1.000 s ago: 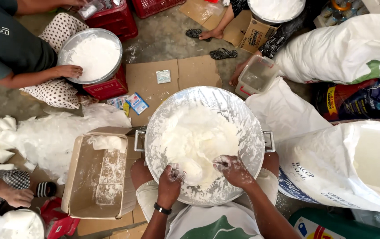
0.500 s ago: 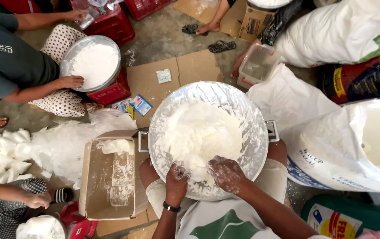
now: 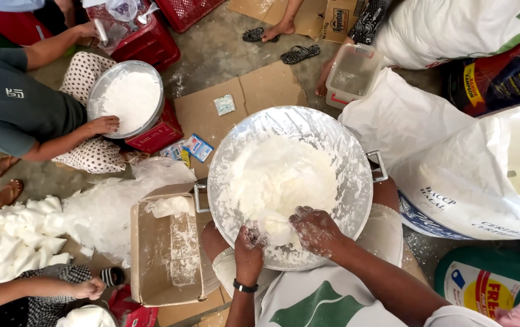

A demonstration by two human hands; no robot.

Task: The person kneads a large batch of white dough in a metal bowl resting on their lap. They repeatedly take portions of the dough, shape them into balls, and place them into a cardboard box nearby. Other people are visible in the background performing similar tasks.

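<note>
Two hands of mine are down in the big metal basin [image 3: 236, 145] that sits between my knees on the floor, both caked in white flour. My left hand [image 3: 249, 247] is clenched around a lump of the white dough [image 3: 278, 181] at the near rim, fingers [image 3: 254, 233] curled in tight. My right hand [image 3: 315, 229] lies just beside it, fingers bent and pressing down onto the same mass, gripping dough loosely. The dough fills the middle of the basin, smears all over the wall. Left of the basin, touching near its handle, stands an open cardboard box [image 3: 166, 254] dusted white inside. Further left a heap of white chunks [image 3: 15, 239] on the floor. Another person's hand [image 3: 104, 125] holds the rim of a smaller bowl [image 3: 128, 100] of white flour on a red crate [image 3: 157, 134]. Big white sack [image 3: 484, 175] open at my right, clear plastic tub [image 3: 354, 74] beyond the basin
</note>
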